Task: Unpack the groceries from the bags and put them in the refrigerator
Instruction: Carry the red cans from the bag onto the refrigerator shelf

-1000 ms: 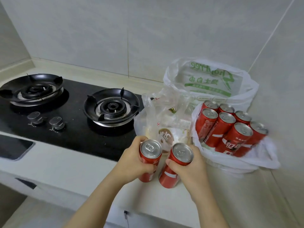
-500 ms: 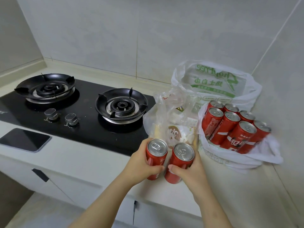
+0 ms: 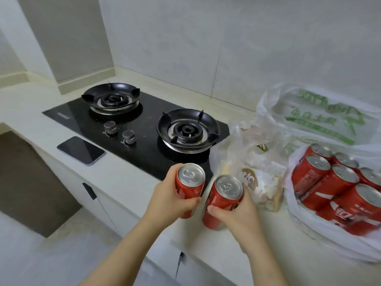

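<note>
Head view: the left hand (image 3: pixel 171 200) is wrapped round a red can (image 3: pixel 190 182), thumb on the near side and fingers curled behind it. The right hand (image 3: pixel 237 215) grips a second can (image 3: pixel 224 195) the same way, just to its right. Both cans show their silver tops. Whether they rest on the counter (image 3: pixel 127 182) or are lifted off it, I cannot tell.

Half a second ago the two cans were pressed side by side; now a narrow gap shows between them. The view has swung left. The phone (image 3: pixel 80 150), then at the picture's left edge, now lies well inside it, left of the left hand, and the stove (image 3: pixel 144 149) sits beyond that hand.

Right of the right hand, the white bag (image 3: pixel 329 240) holds the other cans (image 3: pixel 334 186) packed together, as before. A clear bag (image 3: pixel 247 153) of packets sits just beyond the right hand, with a green-printed bag (image 3: pixel 321 118) behind it.
</note>
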